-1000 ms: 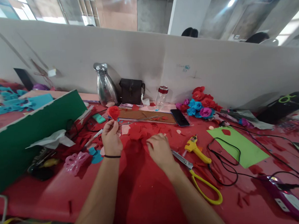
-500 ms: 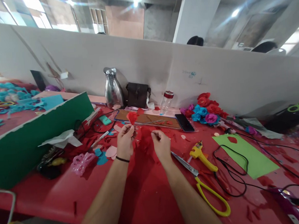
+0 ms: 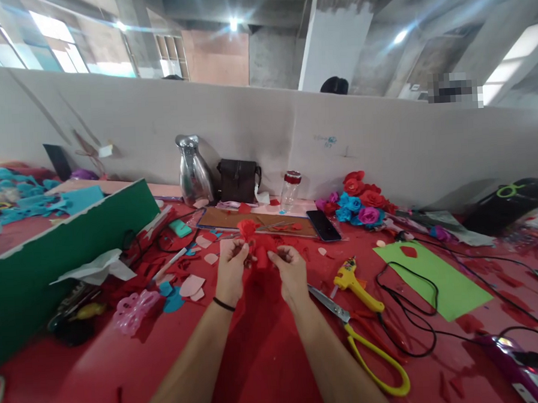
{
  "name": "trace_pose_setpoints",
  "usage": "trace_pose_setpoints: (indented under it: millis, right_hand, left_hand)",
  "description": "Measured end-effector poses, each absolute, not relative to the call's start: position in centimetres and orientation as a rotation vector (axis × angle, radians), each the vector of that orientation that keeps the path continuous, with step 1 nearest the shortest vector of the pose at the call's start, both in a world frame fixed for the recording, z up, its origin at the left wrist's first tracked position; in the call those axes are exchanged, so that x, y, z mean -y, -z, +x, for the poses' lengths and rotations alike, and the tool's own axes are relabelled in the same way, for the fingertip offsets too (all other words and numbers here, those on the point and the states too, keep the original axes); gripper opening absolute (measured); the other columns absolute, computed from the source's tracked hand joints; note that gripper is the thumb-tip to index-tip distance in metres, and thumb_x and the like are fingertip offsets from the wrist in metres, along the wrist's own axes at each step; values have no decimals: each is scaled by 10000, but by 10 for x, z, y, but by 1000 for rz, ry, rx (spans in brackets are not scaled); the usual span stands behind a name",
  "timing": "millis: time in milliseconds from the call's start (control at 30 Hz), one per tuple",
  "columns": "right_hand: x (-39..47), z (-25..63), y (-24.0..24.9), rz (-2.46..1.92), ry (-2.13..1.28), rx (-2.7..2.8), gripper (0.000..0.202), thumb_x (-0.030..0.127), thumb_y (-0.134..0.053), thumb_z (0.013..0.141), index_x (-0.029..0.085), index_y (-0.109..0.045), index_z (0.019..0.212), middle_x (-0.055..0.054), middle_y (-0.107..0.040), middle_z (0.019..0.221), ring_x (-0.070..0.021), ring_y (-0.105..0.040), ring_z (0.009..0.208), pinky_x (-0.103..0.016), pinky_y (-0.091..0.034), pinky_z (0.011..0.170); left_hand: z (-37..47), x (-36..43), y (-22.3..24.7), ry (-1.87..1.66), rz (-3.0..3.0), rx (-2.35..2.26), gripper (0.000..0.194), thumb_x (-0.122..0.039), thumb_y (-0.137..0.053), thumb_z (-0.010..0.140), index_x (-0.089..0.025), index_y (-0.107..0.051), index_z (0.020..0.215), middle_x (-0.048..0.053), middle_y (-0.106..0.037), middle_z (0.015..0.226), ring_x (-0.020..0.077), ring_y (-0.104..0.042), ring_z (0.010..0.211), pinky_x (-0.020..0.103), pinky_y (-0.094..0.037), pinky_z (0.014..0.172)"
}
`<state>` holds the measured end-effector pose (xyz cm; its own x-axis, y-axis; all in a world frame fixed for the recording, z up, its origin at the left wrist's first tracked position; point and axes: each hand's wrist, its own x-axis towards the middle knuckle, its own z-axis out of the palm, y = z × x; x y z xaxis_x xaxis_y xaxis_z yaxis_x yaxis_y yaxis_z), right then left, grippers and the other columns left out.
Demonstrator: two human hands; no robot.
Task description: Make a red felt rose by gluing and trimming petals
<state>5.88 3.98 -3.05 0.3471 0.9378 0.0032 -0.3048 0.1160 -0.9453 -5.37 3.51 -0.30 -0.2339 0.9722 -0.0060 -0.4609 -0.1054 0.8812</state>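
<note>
My left hand (image 3: 231, 266) pinches a small red paper flower (image 3: 247, 228) from below, with its bloom pointing up above the fingertips. Just to the right, my right hand (image 3: 290, 269) has thumb and fingers pressed together. Red paper (image 3: 262, 259) shows between the two hands. It blends into the red table cover (image 3: 268, 358), so I cannot tell whether the right fingers grip it. Beside my right forearm lie large scissors (image 3: 376, 358) with yellow handles and a yellow glue gun (image 3: 358, 286).
Behind the hands lie a brown board (image 3: 225, 219) and a phone (image 3: 323, 225). A steel jug (image 3: 194, 172), dark bag (image 3: 238, 180) and glass jar (image 3: 290, 191) stand by the partition. Finished paper flowers (image 3: 363, 199), green paper (image 3: 440, 283) and a black cord (image 3: 413, 317) lie right; a green panel (image 3: 74, 266) stands left.
My left hand and the flower have moved slightly right and down. The gap between my hands has narrowed. The whole view has shifted a little.
</note>
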Motion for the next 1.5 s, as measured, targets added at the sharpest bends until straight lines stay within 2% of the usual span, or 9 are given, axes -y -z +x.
trace_pose_setpoints:
  millis: [133, 300, 467, 667, 833, 1000, 1167, 1333, 1500]
  right_hand:
    - [-41, 55, 31, -1036, -1133, 719, 243, 341, -737, 562, 164, -632, 693, 41, -621, 602, -108, -538, 550, -247, -441, 580]
    - [-42, 67, 29, -1054, -1117, 632, 275, 431, -695, 600, 173, -602, 617, 40, -594, 548, -123, -544, 543, -242, -413, 529]
    - [-40, 81, 23, -1052, -1026, 626, 247, 397, -714, 602, 176, -610, 639, 67, -557, 531, -97, -486, 520, -216, -346, 500]
    - [-25, 78, 9, -931, -1054, 745, 226, 334, -750, 588, 176, -632, 697, 55, -580, 594, -91, -476, 545, -214, -373, 534]
    - [-18, 74, 4, -825, -1128, 725, 206, 265, -762, 588, 196, -639, 738, 46, -623, 685, -91, -521, 602, -205, -396, 571]
    - [-17, 73, 5, -749, -1196, 813, 172, 168, -767, 555, 205, -669, 692, 54, -623, 661, -94, -531, 623, -209, -412, 620]
    - [-9, 67, 0, -679, -1100, 1039, 81, 162, -731, 644, 213, -680, 680, 26, -632, 737, -128, -562, 722, -247, -436, 686]
    - [-6, 61, 1, -676, -947, 1024, 100, 135, -714, 667, 211, -649, 682, 37, -563, 732, -115, -522, 706, -231, -422, 660]
    - [-9, 56, 5, -664, -1003, 869, 129, 178, -701, 665, 204, -580, 699, 36, -547, 734, -110, -516, 656, -225, -444, 606]
  left_hand:
    - [-53, -35, 5, -1589, 719, -965, 242, -269, -744, 613, -176, -542, 708, -25, -632, 617, 108, -600, 506, 229, -469, 534]
    - [-55, -37, 9, -1561, 652, -999, 247, -251, -755, 585, -174, -537, 670, -22, -634, 578, 116, -607, 511, 237, -483, 543]
    - [-53, -37, 7, -1601, 742, -1046, 193, -234, -721, 629, -185, -546, 694, -29, -641, 660, 81, -544, 454, 193, -364, 437]
    - [-44, -32, 4, -1746, 915, -910, 137, -186, -727, 644, -196, -617, 726, -29, -605, 711, 104, -553, 682, 212, -430, 684]
    - [-38, -23, -1, -1721, 864, -914, 131, -223, -745, 644, -196, -644, 724, -20, -618, 703, 122, -558, 693, 229, -428, 690]
    - [-32, -17, -8, -1654, 833, -902, 176, -268, -763, 616, -181, -650, 718, -20, -622, 692, 107, -547, 654, 214, -426, 637]
    - [-29, -15, -10, -1590, 893, -923, 201, -271, -773, 567, -164, -647, 682, -10, -647, 664, 119, -572, 654, 232, -451, 649]
    - [-27, -12, -11, -1577, 922, -968, 149, -239, -743, 580, -159, -674, 686, 8, -678, 653, 141, -602, 670, 252, -472, 671]
    - [-25, -8, -10, -1578, 943, -989, 147, -217, -719, 593, -151, -697, 723, 11, -689, 660, 127, -590, 609, 245, -475, 622]
